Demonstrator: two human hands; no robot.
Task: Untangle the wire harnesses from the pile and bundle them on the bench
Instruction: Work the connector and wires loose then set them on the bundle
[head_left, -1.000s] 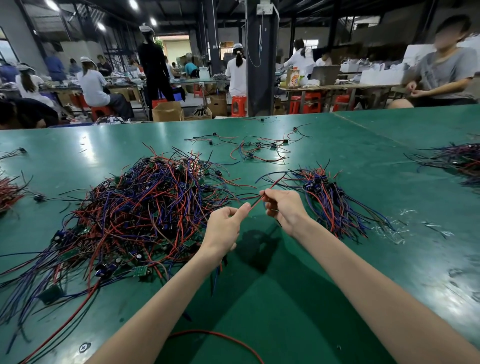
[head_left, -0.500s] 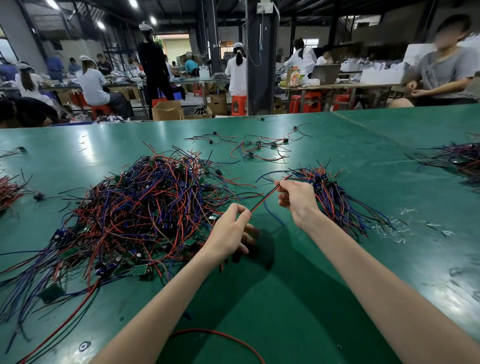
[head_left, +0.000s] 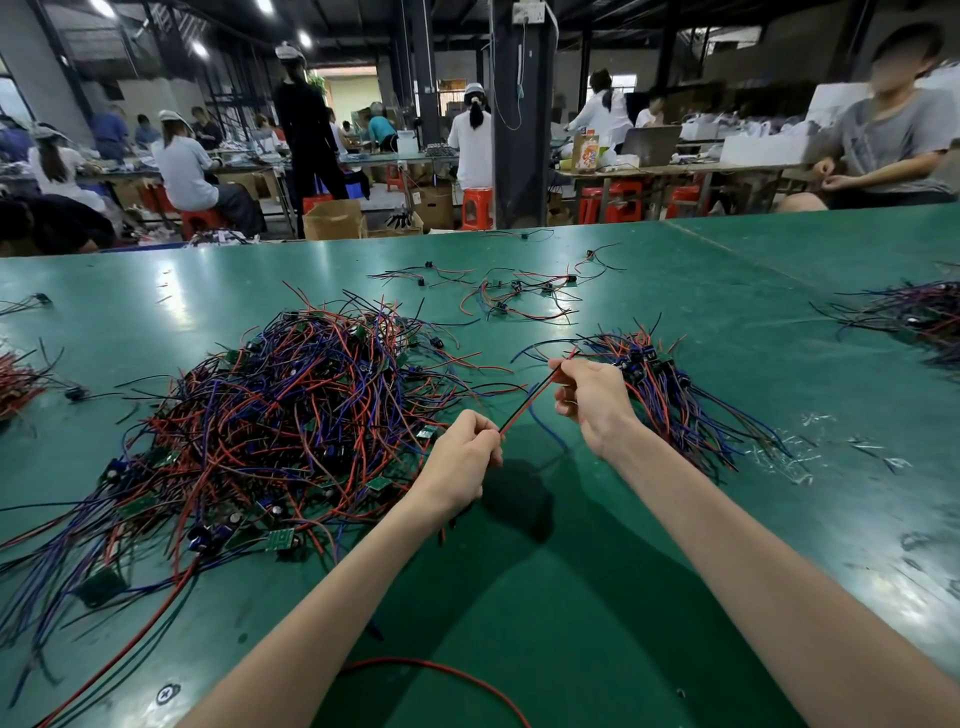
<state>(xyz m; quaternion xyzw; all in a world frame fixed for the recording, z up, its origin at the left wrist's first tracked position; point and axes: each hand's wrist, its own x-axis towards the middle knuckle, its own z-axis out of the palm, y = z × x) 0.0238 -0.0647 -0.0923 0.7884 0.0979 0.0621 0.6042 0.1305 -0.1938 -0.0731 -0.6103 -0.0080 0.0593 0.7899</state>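
Across your green table (head_left: 675, 597), the biggest thing going is the pile (head_left: 291, 415) of wire harnesses. It's a fat tangle of red, blue and black leads sitting left of centre, with little green circuit boards (head_left: 279, 540) poking out along its near edge. Over on your right there's a smaller, tidier bundle (head_left: 675, 400), its leads all running roughly the same way and fanning toward you. Further back, near the middle, a thin scatter of loose harnesses (head_left: 519, 299) lies flat. Another dark heap (head_left: 914, 312) sits at the far right edge, well apart from the rest, and a few red leads (head_left: 15, 379) peek in at the left edge.

Your left hand (head_left: 462, 457) is just beside the pile's right edge, fingers curled, pinching the lower end of a red-and-black wire pair (head_left: 527, 400). Your right hand (head_left: 592, 395) is in front of the bundle's left side, pinching the upper end of the same pair. Can't tell if that hand touches the bundle. The pair runs straight between both hands, slanting up to the right, off the table.

Down low, a single red wire (head_left: 441, 670) curves between your forearms, and clear plastic scraps (head_left: 810, 457) lie just right of the bundle.
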